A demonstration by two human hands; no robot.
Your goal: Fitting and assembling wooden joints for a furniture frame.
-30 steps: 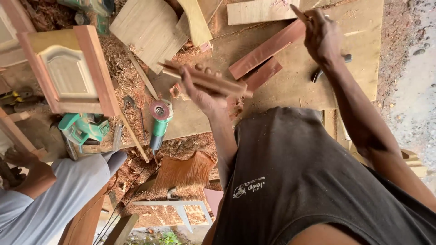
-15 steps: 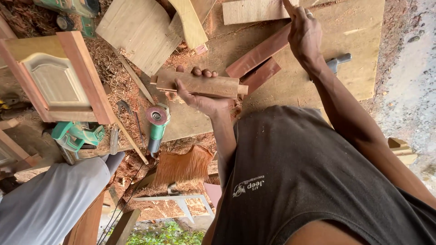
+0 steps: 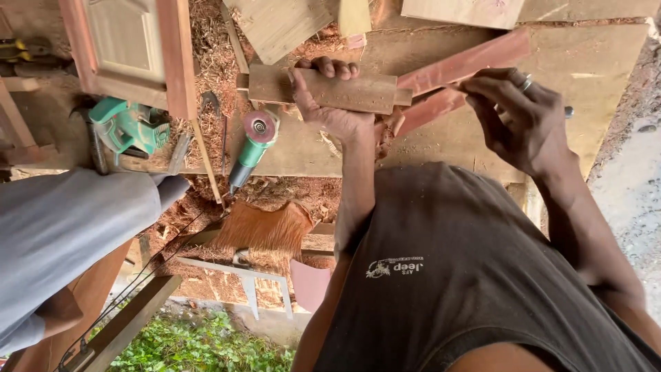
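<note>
Left hand (image 3: 330,110) fingers clenched a brown rectangular wooden block (image 3: 344,91). At three o'clock, the right hand (image 3: 516,117) touched a reddish wooden strip (image 3: 468,63), grip unclear. The pieces lay unjoined.

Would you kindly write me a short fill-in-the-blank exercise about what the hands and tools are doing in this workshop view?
1. The left hand grips a wooden ____ lying on the board.
2. The right hand wears a ____ on one finger.
3. The grinder beside the block has a ____ body.
4. Wood ____ litter the ground under the tools.

Missing words: block; ring; green; shavings
</note>
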